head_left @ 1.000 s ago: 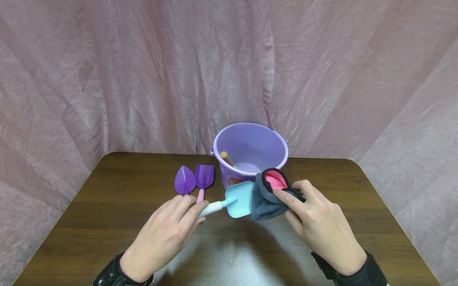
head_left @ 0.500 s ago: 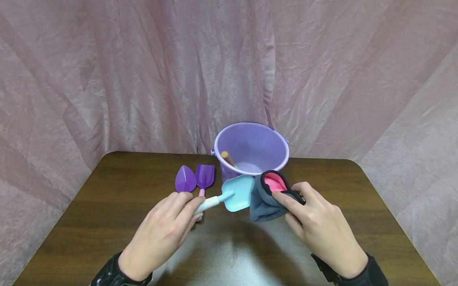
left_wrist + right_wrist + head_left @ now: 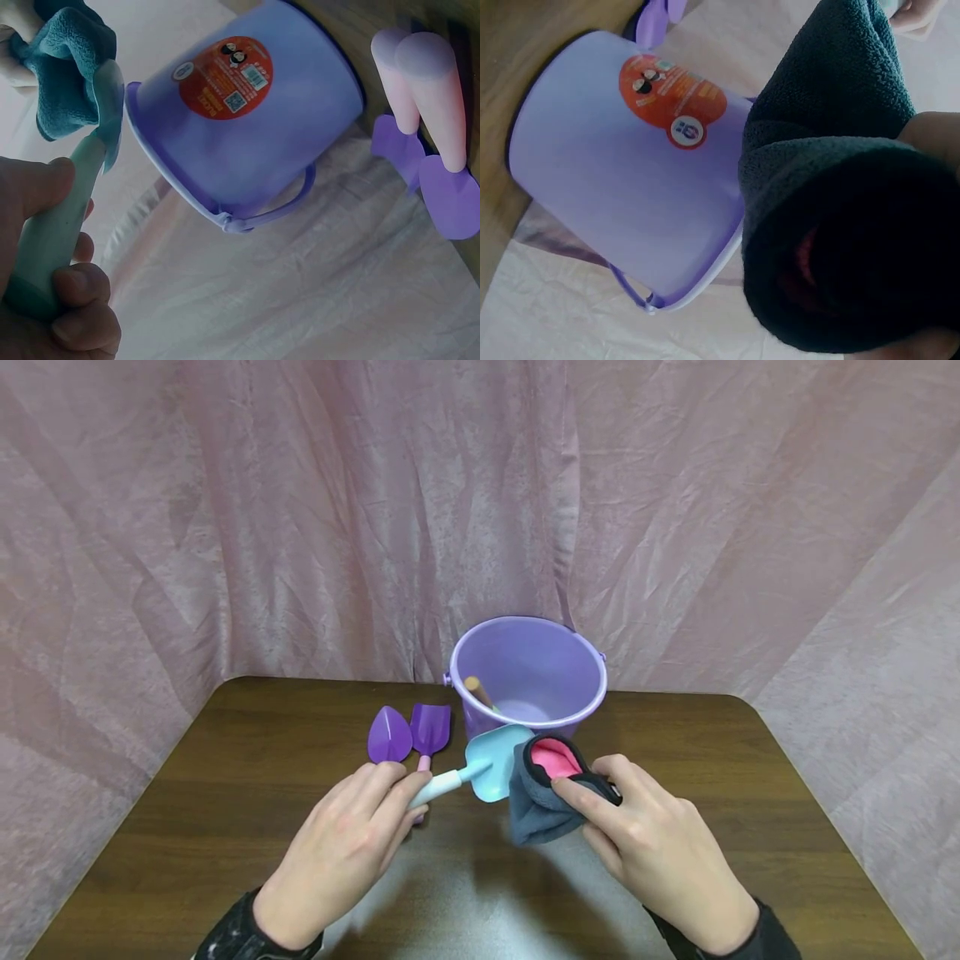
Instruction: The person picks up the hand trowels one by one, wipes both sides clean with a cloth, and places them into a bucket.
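My left hand [image 3: 348,843] grips the pale handle of a light-blue toy shovel [image 3: 491,764], held above the table. My right hand [image 3: 656,839] pinches a bunched grey-blue cloth [image 3: 542,806] with a pink inner side and black trim. The cloth meets the right part of the shovel's blade and hides some of it. In the left wrist view, fingers curl round the shovel handle [image 3: 60,217], and the cloth [image 3: 71,71] lies against the back of the blade. The cloth [image 3: 825,90] fills much of the right wrist view, hiding most of the right hand.
A purple bucket [image 3: 592,681] stands behind the hands, with a wooden-coloured handle [image 3: 474,687] sticking up inside. Left of it, a pointed purple trowel [image 3: 388,737] and a square purple shovel [image 3: 430,728] lie on the brown table [image 3: 187,827]. A pinkish curtain [image 3: 337,527] hangs behind.
The shovel has shifted slightly away from me, toward the bucket. The right hand has moved the cloth left and toward me, so it covers more of the blade. Both grips stay the same.
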### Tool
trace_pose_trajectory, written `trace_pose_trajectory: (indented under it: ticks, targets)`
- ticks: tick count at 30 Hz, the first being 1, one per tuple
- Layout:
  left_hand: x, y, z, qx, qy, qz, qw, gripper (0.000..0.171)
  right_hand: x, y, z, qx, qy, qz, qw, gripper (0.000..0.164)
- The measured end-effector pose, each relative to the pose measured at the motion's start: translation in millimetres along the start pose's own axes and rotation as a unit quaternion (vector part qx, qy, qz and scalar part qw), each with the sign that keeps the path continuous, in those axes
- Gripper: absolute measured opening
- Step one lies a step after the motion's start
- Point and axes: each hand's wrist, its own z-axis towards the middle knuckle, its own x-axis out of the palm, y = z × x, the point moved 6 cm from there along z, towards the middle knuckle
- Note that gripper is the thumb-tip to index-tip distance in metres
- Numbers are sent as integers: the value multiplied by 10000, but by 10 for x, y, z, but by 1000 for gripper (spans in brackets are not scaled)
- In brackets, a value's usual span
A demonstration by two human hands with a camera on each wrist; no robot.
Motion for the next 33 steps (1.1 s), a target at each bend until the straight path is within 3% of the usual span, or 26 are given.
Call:
trace_pose_trajectory:
  ticks: [15,26,33]
  targets:
    - [56,-38,-1,1,123,-30,9999,41,57,221,50,-498,-250,289,9980,41]
    - [108,44,-97,-525,399,-425,9969,41,-34,326,116,-1043,-716,377,9912,38]
    - [106,59,-123,-773,515,-694,9932,37,-87,400,158,-1603,-909,375,9822,31]
